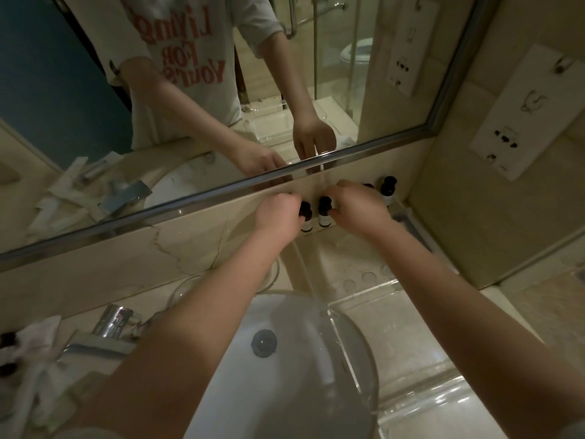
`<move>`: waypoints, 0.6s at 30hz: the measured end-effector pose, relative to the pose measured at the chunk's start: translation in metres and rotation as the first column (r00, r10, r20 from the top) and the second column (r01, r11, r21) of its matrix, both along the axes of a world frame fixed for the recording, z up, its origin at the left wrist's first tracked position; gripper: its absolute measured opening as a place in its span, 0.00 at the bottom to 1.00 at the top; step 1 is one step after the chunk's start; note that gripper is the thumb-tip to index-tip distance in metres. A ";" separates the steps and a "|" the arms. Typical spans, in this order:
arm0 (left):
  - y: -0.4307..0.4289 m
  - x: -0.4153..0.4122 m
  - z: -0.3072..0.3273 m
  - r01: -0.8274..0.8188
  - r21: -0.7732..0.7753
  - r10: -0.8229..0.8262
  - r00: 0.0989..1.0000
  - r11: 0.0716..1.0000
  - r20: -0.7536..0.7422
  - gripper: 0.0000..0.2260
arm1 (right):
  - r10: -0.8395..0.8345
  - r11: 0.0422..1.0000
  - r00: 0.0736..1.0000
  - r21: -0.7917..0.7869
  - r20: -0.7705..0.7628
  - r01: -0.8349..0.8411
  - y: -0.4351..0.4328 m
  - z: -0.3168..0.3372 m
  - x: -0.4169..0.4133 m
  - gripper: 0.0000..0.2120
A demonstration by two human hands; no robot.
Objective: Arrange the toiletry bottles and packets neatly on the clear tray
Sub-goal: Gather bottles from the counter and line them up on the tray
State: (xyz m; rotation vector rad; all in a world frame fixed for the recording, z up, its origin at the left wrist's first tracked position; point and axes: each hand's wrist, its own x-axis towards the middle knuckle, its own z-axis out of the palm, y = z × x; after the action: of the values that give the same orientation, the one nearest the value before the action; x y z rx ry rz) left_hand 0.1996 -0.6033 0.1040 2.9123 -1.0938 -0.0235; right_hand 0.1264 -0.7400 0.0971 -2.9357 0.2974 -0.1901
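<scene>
A white sink (294, 391) with a grey drain plug (264, 343) is seen nearest, under both forearms. A chrome tap (110, 324) is set at its left, with white packets (38, 350) piled loosely on the tabletop (158, 248) at the far left edge. A clear tray (364, 299) is laid on the tabletop to the right of the sink, its near corner overhanging the basin rim; round marks are seen on its floor.

Farther back, both arms are stretched to the tray's far end against the wall. The left hand (278, 217) is curled, fingers closed round the dark cap of a small bottle (306, 217) that stands upright. The right hand (357, 207) is curled too, thumb and fingers pinched on the cap of a second bottle (324, 212), just beside the first, also upright. The two bottles are nearly touching. White bodies with labels and dark caps are shown on both.

Behind the right hand, a third bottle (387, 188) is stood upright near the corner, and one more dark cap (368, 186) is partly hidden by the knuckles.

A framed mirror (221, 191) is mounted above; arms, a printed white shirt and scattered packets are reflected in it. A socket plate (525, 112) is fixed on the right wall.
</scene>
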 end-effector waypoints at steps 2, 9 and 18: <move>0.009 -0.006 0.006 -0.009 0.025 0.009 1.000 1.000 0.006 0.12 | -0.017 0.999 1.000 -0.030 0.019 0.017 0.006 0.003 -0.010 0.13; 0.054 -0.043 0.026 -0.035 -0.004 0.035 0.999 0.999 0.016 0.13 | -0.036 0.997 0.999 -0.062 0.040 0.038 0.039 0.017 -0.053 0.18; 0.136 -0.099 0.048 -0.092 -0.067 0.094 0.995 0.993 0.024 0.17 | 0.004 0.997 0.999 -0.080 0.039 -0.001 0.110 0.050 -0.112 0.19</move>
State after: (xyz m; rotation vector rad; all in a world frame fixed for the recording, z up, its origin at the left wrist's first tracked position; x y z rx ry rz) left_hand 0.1005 -0.4675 0.1517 2.9093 -0.9420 0.0537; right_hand 0.0141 -0.6301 0.1466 -3.0066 0.2870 -0.2646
